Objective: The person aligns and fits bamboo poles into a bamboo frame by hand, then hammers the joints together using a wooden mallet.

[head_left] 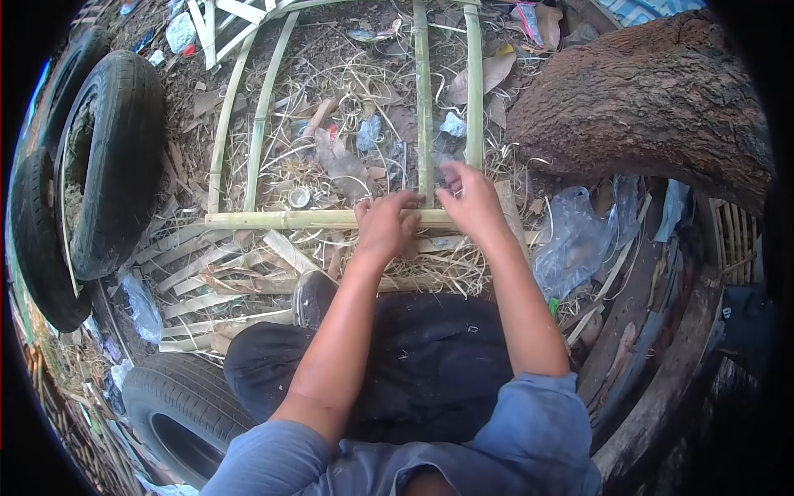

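A frame of split bamboo lies on the ground before me, with a pale green bamboo crossbar along its near side. My left hand is closed over this bar, its fingers curled close to the joint with a bamboo upright. Just right of that joint, my right hand is raised a little, thumb and fingers bent in a pinch and slightly blurred. Whatever it pinches is too small to make out. Another upright runs beside it, and two thinner bamboo strips stand toward the left.
Old tyres stand at the left, and another tyre lies by my leg. A thick tree trunk leans in from the right. Bamboo shavings, split slats and a clear plastic bag litter the soil.
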Available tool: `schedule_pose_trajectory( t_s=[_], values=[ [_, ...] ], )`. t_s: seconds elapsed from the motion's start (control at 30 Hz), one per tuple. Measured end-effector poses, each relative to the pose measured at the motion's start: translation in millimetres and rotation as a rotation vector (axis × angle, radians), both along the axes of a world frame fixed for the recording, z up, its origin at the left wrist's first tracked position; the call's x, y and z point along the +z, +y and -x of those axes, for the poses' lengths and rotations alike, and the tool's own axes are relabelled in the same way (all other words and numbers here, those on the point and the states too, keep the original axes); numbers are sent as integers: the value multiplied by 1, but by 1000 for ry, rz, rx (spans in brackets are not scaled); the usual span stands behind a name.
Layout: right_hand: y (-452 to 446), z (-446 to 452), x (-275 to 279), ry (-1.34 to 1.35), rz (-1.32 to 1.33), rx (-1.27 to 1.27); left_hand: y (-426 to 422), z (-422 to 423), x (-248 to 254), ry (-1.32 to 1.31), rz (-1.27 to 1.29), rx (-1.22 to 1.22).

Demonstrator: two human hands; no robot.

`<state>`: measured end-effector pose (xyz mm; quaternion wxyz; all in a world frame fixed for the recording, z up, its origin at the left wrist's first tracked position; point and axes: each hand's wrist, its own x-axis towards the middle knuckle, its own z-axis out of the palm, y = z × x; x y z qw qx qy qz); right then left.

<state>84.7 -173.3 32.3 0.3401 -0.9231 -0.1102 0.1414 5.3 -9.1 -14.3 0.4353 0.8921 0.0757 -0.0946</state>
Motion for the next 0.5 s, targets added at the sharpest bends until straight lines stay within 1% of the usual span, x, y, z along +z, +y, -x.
schedule_pose_trajectory(
  t_s=[0.03,0.1,0.13,0.17,0.23,0.27,0.3,0.37,0.5],
  values=[
    [-8,9,-3,7,6,2,0,-1,2,7,6,2],
    [-18,20,-6,128,57,129,0,-3,9,89,48,0],
    [-18,22,-3,114,142,180,-1,-1,3,49,49,17],
    [-17,24,1,108,141,179,-2,-2,2,42,46,16],
    [-11,30,4,-69,272,250,-1,-2,0,52,74,23],
    [-9,30,1,-71,283,263,-3,0,-2,-6,51,50],
    [-10,30,-1,-73,273,264,-2,-2,0,-7,40,51],
    [-15,31,-5,-110,236,265,-2,-4,3,114,22,6],
    [-23,32,-19,-170,172,319,-2,-6,7,84,15,-9]
  ],
)
